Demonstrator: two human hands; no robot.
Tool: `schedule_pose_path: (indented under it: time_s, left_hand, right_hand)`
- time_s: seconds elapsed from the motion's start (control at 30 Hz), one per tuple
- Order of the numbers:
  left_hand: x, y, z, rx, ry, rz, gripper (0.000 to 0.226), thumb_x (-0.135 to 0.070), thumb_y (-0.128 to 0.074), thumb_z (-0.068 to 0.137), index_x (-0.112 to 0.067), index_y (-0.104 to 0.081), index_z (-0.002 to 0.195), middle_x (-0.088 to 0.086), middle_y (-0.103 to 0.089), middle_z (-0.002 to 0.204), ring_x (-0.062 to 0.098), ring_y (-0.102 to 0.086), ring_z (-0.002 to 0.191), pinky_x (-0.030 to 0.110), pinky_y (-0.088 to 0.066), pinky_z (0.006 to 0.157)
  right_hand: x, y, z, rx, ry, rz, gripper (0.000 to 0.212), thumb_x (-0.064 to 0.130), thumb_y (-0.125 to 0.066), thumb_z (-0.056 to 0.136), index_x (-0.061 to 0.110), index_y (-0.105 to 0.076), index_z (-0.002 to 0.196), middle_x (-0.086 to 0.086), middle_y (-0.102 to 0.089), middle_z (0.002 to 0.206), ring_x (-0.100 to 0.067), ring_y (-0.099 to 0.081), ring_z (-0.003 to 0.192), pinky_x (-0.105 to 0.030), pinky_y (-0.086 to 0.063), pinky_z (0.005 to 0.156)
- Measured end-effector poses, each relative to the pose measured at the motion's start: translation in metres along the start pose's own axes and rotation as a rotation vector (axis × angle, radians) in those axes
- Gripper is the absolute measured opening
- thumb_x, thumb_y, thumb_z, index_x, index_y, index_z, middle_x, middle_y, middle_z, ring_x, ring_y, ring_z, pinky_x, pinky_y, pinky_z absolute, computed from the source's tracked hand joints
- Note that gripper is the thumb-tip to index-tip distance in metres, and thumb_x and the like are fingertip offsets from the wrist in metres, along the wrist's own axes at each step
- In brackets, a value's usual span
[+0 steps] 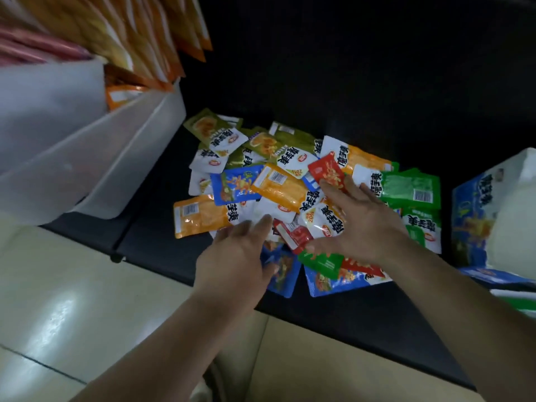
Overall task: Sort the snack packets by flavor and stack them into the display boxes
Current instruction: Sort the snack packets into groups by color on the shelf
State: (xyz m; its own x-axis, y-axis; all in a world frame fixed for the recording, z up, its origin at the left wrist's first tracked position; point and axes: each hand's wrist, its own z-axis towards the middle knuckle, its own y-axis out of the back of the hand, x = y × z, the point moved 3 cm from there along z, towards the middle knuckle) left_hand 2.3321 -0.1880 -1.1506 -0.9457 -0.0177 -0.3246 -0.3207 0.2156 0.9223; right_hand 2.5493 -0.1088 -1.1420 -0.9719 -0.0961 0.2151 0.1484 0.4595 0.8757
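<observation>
Mixed snack packets (278, 181) are heaped on the black tabletop (348, 309). Left hand (235, 256) and right hand (365, 224) are laid on the heap, fingers spread and straight. White bins (139, 146) at left hold orange packets (127, 94). What is in the blue display box (470, 216) at right cannot be told.

A black worktop (362, 323) runs slantwise across the view, its far side lost in darkness. Below its near edge lies a floor (72, 300) of glossy cream tiles with a pale glare and a thin dark joint. At the left stand translucent white bins (121, 158), side by side. Orange bags (162, 33) rise from them, blurred. Pink packs (32, 44) show blurred in the top left corner.
</observation>
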Motion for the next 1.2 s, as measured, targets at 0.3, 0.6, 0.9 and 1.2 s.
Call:
schedule_pose_path:
  time_s: [0.3, 0.6, 0.9, 1.2]
  left_hand:
    - [0.038, 0.017, -0.009, -0.423, -0.030, -0.336, 0.052, -0.055, -0.061, 0.089, -0.024, -0.066, 0.130, -0.003, -0.059, 0.141, 0.015, -0.058, 0.125, 0.032, -0.054, 0.094]
    - [0.073, 0.000, 0.020, 0.042, 0.314, -0.271, 0.133, -0.074, -0.084, 0.061, -0.038, -0.003, 0.161, 0.008, -0.002, 0.171, 0.036, 0.005, 0.159, 0.054, -0.009, 0.129]
    - [0.058, -0.019, 0.011, -0.403, 0.226, -0.274, 0.084, -0.044, -0.091, 0.068, -0.020, -0.054, 0.140, 0.005, -0.063, 0.122, 0.029, -0.058, 0.103, 0.041, -0.049, 0.080]
    - [0.052, -0.007, 0.017, -0.254, 0.514, -0.625, 0.034, -0.031, -0.079, 0.086, -0.033, -0.056, 0.111, -0.015, -0.067, 0.092, 0.006, -0.065, 0.083, 0.026, -0.047, 0.061]
  right_hand:
    - [0.002, 0.014, -0.002, -0.170, 0.000, 0.145, 0.098, 0.083, -0.063, 0.074, 0.050, -0.026, 0.158, 0.005, -0.020, 0.171, -0.022, -0.021, 0.157, -0.047, -0.038, 0.117]
    - [0.059, 0.029, 0.024, 0.013, 0.194, 0.040, 0.129, 0.075, -0.083, 0.061, 0.048, -0.006, 0.161, 0.010, 0.022, 0.170, -0.020, 0.015, 0.158, -0.054, -0.014, 0.126]
    - [0.097, 0.025, 0.085, 0.034, 0.071, -0.048, 0.078, 0.084, -0.048, 0.086, 0.060, -0.021, 0.155, -0.006, -0.002, 0.173, -0.038, -0.003, 0.158, -0.053, -0.016, 0.124]
    - [0.091, 0.020, 0.053, -0.049, 0.161, 0.015, 0.040, 0.052, -0.062, 0.097, 0.050, -0.057, 0.136, -0.004, -0.034, 0.155, -0.033, -0.024, 0.145, -0.039, -0.026, 0.117]
